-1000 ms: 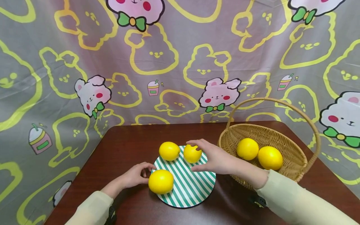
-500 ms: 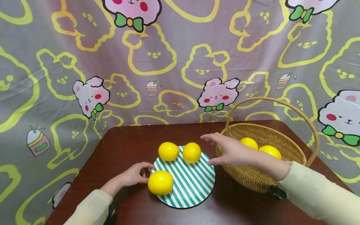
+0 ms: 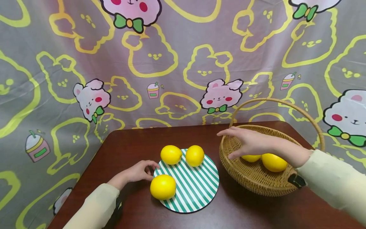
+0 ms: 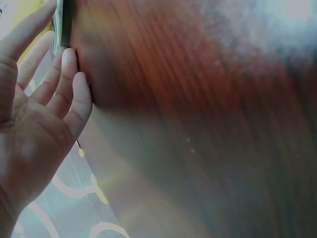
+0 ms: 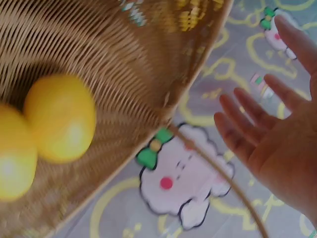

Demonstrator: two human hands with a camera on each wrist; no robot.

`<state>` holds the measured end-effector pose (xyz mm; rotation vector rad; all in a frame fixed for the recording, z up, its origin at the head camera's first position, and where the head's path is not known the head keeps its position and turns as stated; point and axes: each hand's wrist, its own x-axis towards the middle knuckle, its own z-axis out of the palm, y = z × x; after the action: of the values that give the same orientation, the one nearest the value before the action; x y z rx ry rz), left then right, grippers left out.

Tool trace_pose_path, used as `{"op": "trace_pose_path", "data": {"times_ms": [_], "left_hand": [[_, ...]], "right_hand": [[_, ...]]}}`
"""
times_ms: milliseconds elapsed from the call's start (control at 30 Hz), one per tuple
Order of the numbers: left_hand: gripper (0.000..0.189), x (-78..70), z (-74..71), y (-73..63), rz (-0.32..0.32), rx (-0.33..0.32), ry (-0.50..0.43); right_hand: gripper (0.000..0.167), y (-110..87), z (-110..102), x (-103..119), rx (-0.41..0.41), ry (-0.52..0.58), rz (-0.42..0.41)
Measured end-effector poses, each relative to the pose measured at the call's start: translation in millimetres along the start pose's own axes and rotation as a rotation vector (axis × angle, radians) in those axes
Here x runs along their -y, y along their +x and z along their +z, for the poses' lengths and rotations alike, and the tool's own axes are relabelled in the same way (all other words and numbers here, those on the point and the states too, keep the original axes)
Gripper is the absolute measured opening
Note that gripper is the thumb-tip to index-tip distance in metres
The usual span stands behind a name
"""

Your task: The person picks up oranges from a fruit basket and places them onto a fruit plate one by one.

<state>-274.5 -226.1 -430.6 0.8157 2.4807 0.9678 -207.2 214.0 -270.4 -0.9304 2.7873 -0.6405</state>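
Three yellow lemons lie on a round placemat (image 3: 197,187) with green and white stripes: a front lemon (image 3: 163,187), a back left lemon (image 3: 171,155) and a back right lemon (image 3: 195,156). My left hand (image 3: 138,171) is at the mat's left edge beside the front lemon, fingers relaxed and holding nothing. Above the left part of a wicker basket (image 3: 246,178) hovers my right hand (image 3: 254,143), fingers spread and nothing in them. Two more lemons sit inside the basket, a left one (image 5: 59,118) and a right one (image 3: 274,162), partly covered by the right arm in the head view.
The basket's arched handle (image 3: 307,117) rises above its rim on the right side of the brown wooden table (image 3: 137,143). A patterned cloth (image 3: 171,63) with cartoon animals hangs behind and at the sides.
My right hand has moved right from the back right lemon to over the basket, leaving that lemon on the mat. The left hand has shifted slightly away from the front lemon.
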Motion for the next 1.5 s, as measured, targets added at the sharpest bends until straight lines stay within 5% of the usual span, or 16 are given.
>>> {"op": "trace_pose_path", "data": {"times_ms": [567,800,1100,1500], "left_hand": [[0.040,6.5,-1.1,3.1,-0.045,-0.004,-0.023],[0.040,6.7,0.0,1.6,-0.070,-0.012,-0.027],[0.039,9.2,5.6,0.0,-0.060,-0.022,-0.020],[0.040,6.6,2.3,0.0,-0.071,-0.023,-0.013]], "right_hand": [[0.064,-1.8,-26,-69,0.098,0.037,0.088],[0.065,7.5,-20,-93,0.159,0.010,0.137],[0.071,20.0,-8,-116,0.230,0.134,0.213],[0.070,13.3,15,-141,0.257,0.247,0.260]]}}
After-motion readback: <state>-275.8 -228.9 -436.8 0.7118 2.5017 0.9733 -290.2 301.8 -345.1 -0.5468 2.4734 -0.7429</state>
